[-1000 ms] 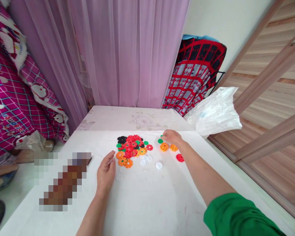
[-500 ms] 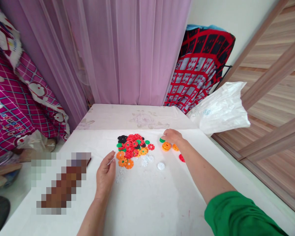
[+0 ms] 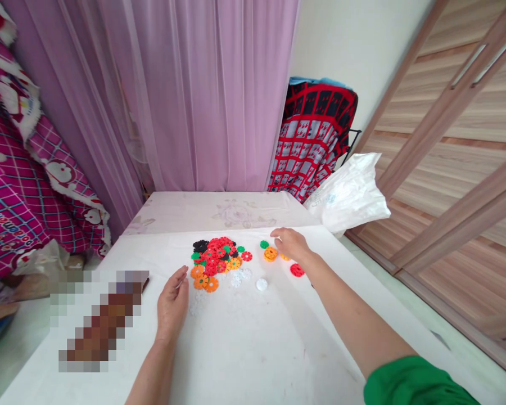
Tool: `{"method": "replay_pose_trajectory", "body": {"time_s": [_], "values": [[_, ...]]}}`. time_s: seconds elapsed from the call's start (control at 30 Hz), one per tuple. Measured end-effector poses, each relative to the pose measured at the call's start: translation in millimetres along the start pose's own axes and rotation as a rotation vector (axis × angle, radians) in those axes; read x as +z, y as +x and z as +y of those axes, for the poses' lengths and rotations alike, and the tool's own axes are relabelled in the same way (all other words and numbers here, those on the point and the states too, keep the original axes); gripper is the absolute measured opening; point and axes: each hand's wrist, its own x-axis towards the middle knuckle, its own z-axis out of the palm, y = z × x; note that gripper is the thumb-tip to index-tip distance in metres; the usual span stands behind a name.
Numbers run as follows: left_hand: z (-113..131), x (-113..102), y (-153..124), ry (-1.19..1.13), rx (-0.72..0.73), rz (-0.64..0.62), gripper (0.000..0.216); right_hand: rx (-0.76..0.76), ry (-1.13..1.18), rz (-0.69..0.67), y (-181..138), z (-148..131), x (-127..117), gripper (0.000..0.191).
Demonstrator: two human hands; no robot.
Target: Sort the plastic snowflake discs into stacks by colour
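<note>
A mixed pile of flower-shaped plastic discs (image 3: 213, 256) lies on the white table, mostly red with black, green, orange and yellow ones. My left hand (image 3: 172, 298) rests left of it, fingers stretched and thumb apart, with nothing seen in it. My right hand (image 3: 293, 245) is over the sorted discs, thumb and fingers apart, and holds nothing that shows. Just left of its fingertips lies a green disc (image 3: 264, 244). An orange stack (image 3: 270, 254) sits below the fingers, and more orange is partly hidden under the hand. Nearer me are red discs (image 3: 297, 270) and a white stack (image 3: 261, 284).
Loose white discs (image 3: 238, 277) lie before the pile. A blurred-out brown object (image 3: 105, 320) is at the table's left. A white plastic bag (image 3: 349, 194) stands beyond the right edge. Purple curtains (image 3: 219, 101) hang behind, and a wooden wardrobe (image 3: 447, 169) is on the right.
My right hand has drawn back to the right from the green disc, which now shows fully. My left hand keeps its place beside the pile. The whole view has turned rightward.
</note>
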Motion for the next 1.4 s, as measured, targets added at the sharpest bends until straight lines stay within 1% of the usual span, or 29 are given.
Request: {"method": "replay_pose_trajectory", "body": {"time_s": [0.1,0.2,0.3,0.43,0.6,0.77,0.87,0.97,1.03,1.07,1.13,1.17,1.23,1.3,1.4], "values": [[0.4,0.0,0.0,-0.002,-0.019,0.001,0.037,-0.086,-0.082,-0.078,19.9,-0.4,-1.9,0.051],[-1.1,-0.6,1.6,-0.018,-0.031,-0.008,0.037,-0.118,-0.121,-0.161,42.9,-5.5,1.8,0.057],[-3.1,-1.1,2.5,-0.015,-0.037,-0.024,0.038,-0.146,-0.131,-0.219,59.6,-9.3,12.5,0.056],[-3.4,-0.8,0.8,0.021,-0.030,-0.019,0.040,-0.152,-0.140,-0.273,68.9,-7.2,26.3,0.052],[-4.1,-1.0,-0.1,0.049,-0.011,-0.014,0.040,-0.159,-0.145,-0.276,69.6,-1.0,30.8,0.048],[-8.4,-1.5,2.1,0.049,-0.027,-0.018,0.041,-0.157,-0.132,-0.203,62.3,2.2,21.9,0.048],[-10.6,-0.2,3.9,0.057,-0.010,-0.011,0.040,-0.160,-0.115,-0.134,44.2,-0.2,14.6,0.049],[-13.7,1.1,5.9,0.081,0.037,0.008,0.037,-0.210,0.029,0.029,7.4,-9.9,20.3,0.044],[-16.6,1.4,7.7,0.146,0.087,0.016,0.035,-0.253,0.230,0.165,-27.1,-21.3,36.4,0.040],[-18.0,1.3,8.8,0.201,0.117,0.017,0.035,-0.275,0.317,0.202,-46.0,-28.0,47.6,0.038],[-20.2,1.1,10.8,0.350,0.197,-0.003,0.038,-0.359,0.454,0.221,-83.4,-41.6,72.9,0.037],[-20.7,1.0,11.5,0.439,0.244,-0.020,0.039,-0.382,0.497,0.221,-100.3,-47.5,85.4,0.036],[-19.8,1.2,11.8,0.507,0.283,-0.043,0.040,-0.395,0.558,0.234,-126.6,-55.5,106.6,0.036],[-17.3,1.0,9.3,0.566,0.302,-0.077,0.041,-0.381,0.607,0.262,-140.9,-57.3,121.1,0.035],[-12.3,-1.7,-0.8,0.663,0.307,-0.129,0.044,-0.293,0.720,0.295,-143.5,-52.0,131.5,0.033]]}}
